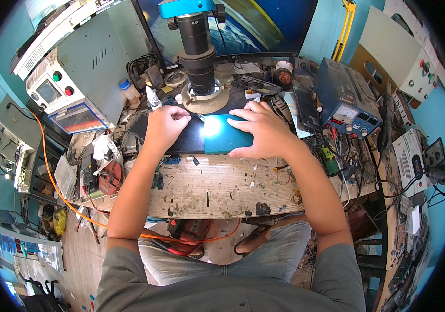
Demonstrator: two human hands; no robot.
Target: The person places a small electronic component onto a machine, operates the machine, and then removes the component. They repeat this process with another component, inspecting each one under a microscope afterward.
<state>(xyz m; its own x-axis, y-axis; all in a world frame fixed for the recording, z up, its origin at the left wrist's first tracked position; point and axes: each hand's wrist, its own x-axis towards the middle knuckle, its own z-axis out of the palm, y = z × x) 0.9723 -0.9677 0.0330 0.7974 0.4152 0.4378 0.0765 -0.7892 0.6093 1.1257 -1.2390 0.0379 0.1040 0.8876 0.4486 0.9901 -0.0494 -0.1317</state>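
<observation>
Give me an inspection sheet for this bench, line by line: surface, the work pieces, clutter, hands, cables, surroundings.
Surface: worn wooden bench top, stained, scattered with small debris.
Job's things: teal rectangular panel on a black mat, lit below the microscope.
Clutter: small bottle, tools and parts at the left edge, a round tin.
Hands: left hand closed, pinching a thin tool at the panel's corner; right hand flat on the panel.
Cables: orange cable down the left side; probe leads by the blue power supply.
Surroundings: monitor behind, teal walls, instruments on the left.
</observation>
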